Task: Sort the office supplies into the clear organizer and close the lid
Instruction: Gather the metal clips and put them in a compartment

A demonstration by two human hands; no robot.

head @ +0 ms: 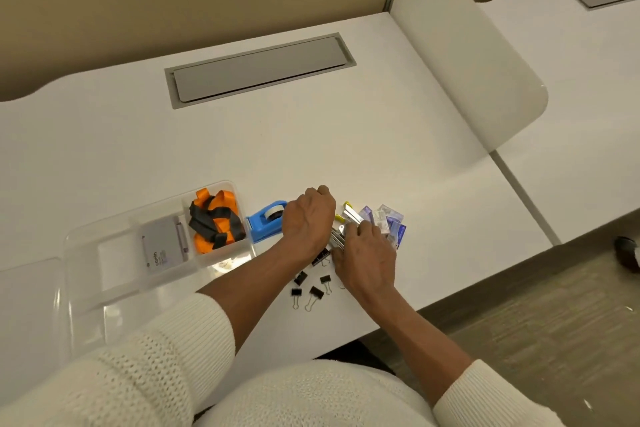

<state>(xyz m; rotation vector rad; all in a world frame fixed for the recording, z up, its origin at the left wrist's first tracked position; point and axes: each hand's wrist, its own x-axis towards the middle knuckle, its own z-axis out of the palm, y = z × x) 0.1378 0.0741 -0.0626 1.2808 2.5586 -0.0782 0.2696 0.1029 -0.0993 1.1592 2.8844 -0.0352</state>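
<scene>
The clear organizer (104, 291) sits at the left of the white desk. One compartment holds orange and black lanyards (215, 221), and a grey card pack (162, 246) lies beside them. Its clear lid (27, 305) lies open further left. My left hand (306, 222) is curled knuckles-up just right of a blue tape dispenser (265, 222); what is under its fingers is hidden. My right hand (367, 255) closes its fingers on a bundle of silver metal pieces (351, 215). Small purple and clear staple boxes (393, 222) lie beyond it. Several black binder clips (311, 289) lie loose below my hands.
A grey cable hatch (259, 69) is set into the desk at the back. A white divider panel (467, 52) stands along the right side. The desk's front edge (433, 305) runs close below my right wrist, with floor beyond it.
</scene>
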